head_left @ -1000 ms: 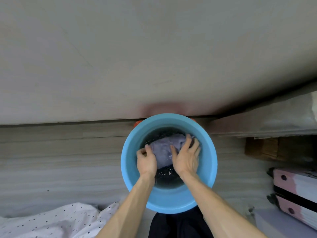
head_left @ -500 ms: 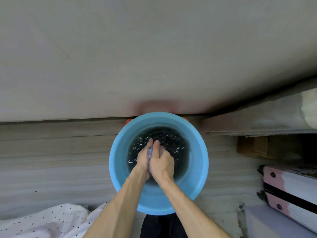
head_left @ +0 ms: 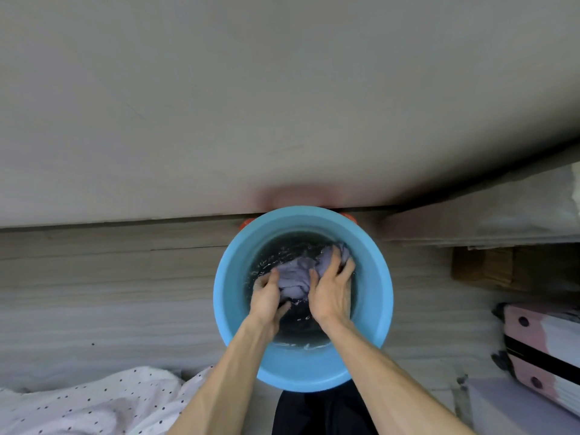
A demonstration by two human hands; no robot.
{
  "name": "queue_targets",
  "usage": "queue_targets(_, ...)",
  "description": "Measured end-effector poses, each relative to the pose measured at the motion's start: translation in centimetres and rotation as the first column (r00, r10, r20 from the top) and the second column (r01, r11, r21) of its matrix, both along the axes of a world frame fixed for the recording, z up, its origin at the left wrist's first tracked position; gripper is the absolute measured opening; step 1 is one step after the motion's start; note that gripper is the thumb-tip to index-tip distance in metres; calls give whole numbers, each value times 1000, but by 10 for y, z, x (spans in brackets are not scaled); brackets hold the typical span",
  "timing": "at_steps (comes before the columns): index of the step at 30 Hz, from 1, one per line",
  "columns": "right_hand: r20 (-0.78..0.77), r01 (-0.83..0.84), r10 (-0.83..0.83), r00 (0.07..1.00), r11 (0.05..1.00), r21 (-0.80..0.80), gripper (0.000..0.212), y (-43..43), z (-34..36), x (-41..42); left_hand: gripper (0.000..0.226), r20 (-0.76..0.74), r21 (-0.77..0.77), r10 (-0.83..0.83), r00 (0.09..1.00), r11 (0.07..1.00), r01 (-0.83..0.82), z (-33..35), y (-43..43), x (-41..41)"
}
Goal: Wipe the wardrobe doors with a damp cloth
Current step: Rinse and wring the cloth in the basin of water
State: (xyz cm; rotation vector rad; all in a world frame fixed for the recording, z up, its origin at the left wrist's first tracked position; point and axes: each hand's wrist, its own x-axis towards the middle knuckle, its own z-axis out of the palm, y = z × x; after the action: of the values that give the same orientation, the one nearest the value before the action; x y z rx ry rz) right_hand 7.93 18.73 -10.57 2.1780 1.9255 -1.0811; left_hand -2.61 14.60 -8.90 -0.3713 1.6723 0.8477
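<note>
text=none legible | blue basin [head_left: 228, 296]: plain wall and rim, unmarked | pink-and-white case [head_left: 533, 331] at right edge of floor: black band and dark round studs only, no lettering | white fabric [head_left: 94, 403] at lower left: dot print only

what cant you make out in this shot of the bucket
Head view only:
- cloth: partly hidden by the left hand, the right hand and dark water.
- orange thing behind the bucket: mostly hidden by its rim.
- pink case: cut off by the right edge.
</note>
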Motion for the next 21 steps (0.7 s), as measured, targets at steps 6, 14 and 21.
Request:
queue_targets(6,-278,245,-406,870,848,-471,24,-6,15,-20,14,77,88,40,996,995,-47,-13,7,6)
queue_targets(14,-439,146,-270,857,944,-297,46,-13,48,-27,27,-20,143,114,993,984,-110,-5,23,5)
queue_targets(21,-219,72,-82,972,996,-53,44,-18,44,-19,40,106,66,-77,991,995,71,9,18,13)
